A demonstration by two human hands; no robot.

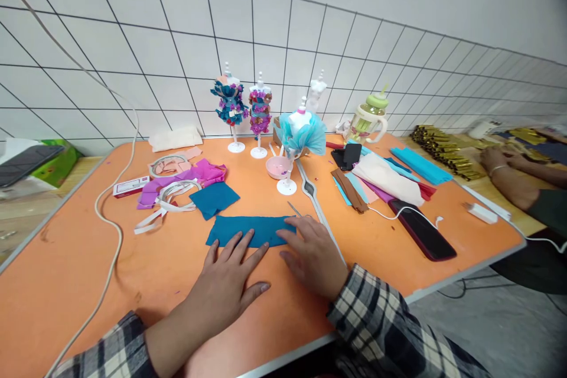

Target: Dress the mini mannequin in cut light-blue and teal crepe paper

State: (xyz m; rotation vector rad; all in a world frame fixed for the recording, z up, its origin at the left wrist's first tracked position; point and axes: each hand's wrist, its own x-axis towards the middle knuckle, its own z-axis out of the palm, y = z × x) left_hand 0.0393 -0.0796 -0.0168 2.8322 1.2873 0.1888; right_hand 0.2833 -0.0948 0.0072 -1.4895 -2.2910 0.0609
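Note:
A teal blue strip (252,230), paper or cloth, lies flat on the orange table (248,307). Spread fingers of my left hand (228,280) rest on its lower edge. My right hand (312,251) touches the strip's right end, its fingers bent and apart. A thin metal tip (293,208) pokes out just beyond those fingers; the rest of that tool is hidden. Just behind the strip lies a smaller teal piece (215,199). Farther back, a small mannequin (301,124) wears light blue ruffles, next to a pink bowl (277,168).
Two decorated mannequins (230,103) and a bare one stand by the wall. Left are ribbon rolls (177,195), magenta material (206,172) and a white cable (117,242). Right are a phone (425,233), coloured strips (420,165) and a bottle (367,121). Another person's arms (518,171) show far right.

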